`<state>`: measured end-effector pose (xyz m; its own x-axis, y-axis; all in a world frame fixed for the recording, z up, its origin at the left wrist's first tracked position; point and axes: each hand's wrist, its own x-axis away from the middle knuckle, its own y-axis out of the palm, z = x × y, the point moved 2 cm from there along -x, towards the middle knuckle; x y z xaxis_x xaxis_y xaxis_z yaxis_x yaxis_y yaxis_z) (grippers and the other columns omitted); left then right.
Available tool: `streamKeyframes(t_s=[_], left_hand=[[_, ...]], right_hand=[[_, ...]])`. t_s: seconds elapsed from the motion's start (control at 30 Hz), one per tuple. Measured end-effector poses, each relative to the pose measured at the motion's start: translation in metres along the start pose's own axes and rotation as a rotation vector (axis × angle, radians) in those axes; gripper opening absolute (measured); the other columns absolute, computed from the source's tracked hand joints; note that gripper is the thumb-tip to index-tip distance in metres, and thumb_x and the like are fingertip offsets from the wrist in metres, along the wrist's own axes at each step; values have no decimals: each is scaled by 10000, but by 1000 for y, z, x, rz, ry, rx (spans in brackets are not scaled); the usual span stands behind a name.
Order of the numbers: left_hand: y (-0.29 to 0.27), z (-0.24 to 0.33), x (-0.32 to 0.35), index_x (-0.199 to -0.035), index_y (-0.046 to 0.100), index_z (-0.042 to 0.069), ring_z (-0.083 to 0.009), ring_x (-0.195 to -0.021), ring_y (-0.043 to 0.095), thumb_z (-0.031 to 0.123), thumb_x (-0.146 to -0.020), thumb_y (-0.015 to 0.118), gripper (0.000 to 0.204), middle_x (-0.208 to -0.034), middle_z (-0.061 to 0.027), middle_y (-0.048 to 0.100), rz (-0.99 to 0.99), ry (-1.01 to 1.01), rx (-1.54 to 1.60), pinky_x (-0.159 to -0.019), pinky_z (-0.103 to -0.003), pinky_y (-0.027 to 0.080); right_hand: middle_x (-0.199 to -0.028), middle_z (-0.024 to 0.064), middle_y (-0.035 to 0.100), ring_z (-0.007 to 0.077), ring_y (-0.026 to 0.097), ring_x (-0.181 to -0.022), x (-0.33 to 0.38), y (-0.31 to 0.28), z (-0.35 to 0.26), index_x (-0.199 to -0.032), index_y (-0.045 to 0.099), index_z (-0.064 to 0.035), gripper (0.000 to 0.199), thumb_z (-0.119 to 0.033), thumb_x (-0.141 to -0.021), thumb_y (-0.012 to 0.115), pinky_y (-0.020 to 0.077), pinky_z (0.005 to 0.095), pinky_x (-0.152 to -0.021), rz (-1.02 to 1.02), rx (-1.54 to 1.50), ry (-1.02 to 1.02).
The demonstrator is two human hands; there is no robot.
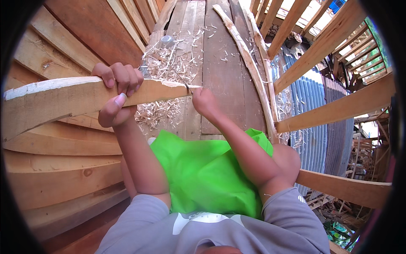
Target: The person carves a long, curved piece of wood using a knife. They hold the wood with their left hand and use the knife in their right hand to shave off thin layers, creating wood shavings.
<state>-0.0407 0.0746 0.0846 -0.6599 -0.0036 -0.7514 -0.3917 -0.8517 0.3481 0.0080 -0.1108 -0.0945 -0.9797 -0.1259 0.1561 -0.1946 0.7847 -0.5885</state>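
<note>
A long curved wooden board (97,94) reaches in from the left edge, held up in front of me with its narrow end to the right. Its upper edge is pale and freshly cut. My left hand (121,78) is wrapped round the board, fingers over the top and thumb across the near face. At the narrow tip, my right hand (204,103) is closed on a knife-like tool. Only its thin dark blade (187,88) shows, against the tip of the board; the fist hides its handle. A bright green cloth (207,173) covers my lap.
Wood shavings (163,112) litter the plank floor (222,84) beyond the board, with a clear round container (166,41) among them. A long stripped pole (243,46) lies right of it. Stacked boards (63,169) rise at left; wooden rails (338,112) and corrugated sheets (315,127) stand right.
</note>
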Motion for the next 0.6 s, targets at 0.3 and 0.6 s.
streamKeyframes(t_s=[0.3, 0.6], left_hand=[[1, 1, -2, -862, 370, 133, -115, -575, 399, 105, -647, 547, 281, -669, 10, 390, -283, -20, 21, -571, -274, 335], [-6, -10, 2, -1209, 473, 58, -258, -909, 516, 243, -761, 586, 498, -930, -89, 472, 129, 175, -185, -962, -552, 473]], right_hand=[[-542, 91, 460, 209, 419, -436, 3, -9, -20, -676, 493, -11, 436, -320, -921, 307, 333, 380, -421, -157, -119, 115], [-474, -51, 229, 86, 162, -374, 9, -33, -19, -593, 280, -155, 464, -448, -952, 296, 124, 294, -349, -728, -597, 465]])
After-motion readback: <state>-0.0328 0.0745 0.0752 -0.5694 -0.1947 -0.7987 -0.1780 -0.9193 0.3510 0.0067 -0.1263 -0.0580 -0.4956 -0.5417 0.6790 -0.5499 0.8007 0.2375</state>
